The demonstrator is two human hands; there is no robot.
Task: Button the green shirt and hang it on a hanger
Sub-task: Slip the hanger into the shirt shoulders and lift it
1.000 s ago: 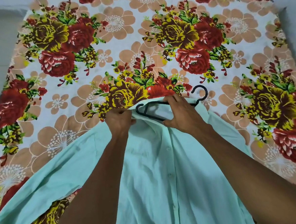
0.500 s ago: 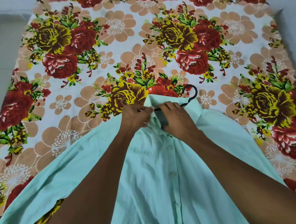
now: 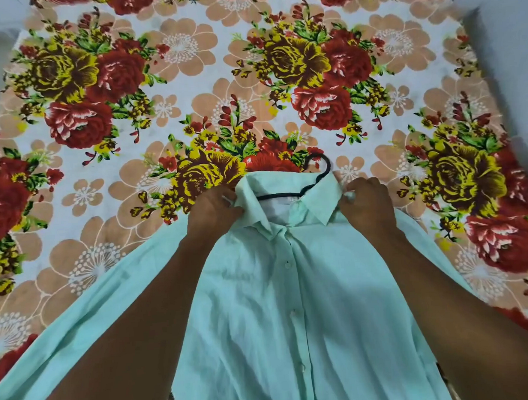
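A flowered sheet [image 3: 186,89] in red, yellow and peach covers the bed and fills most of the frame; pale grey floor or wall shows along the upper left and right edges. The whole upper half of the sheet lies bare. The green shirt [image 3: 295,307] lies front up in the lower middle, buttoned down its front, one sleeve running off toward the lower left corner. A black hanger [image 3: 320,172] sits inside the collar, its hook poking out above at centre. The left hand [image 3: 213,211] pinches the collar's left side with curled fingers; the right hand [image 3: 367,203] grips its right side likewise.
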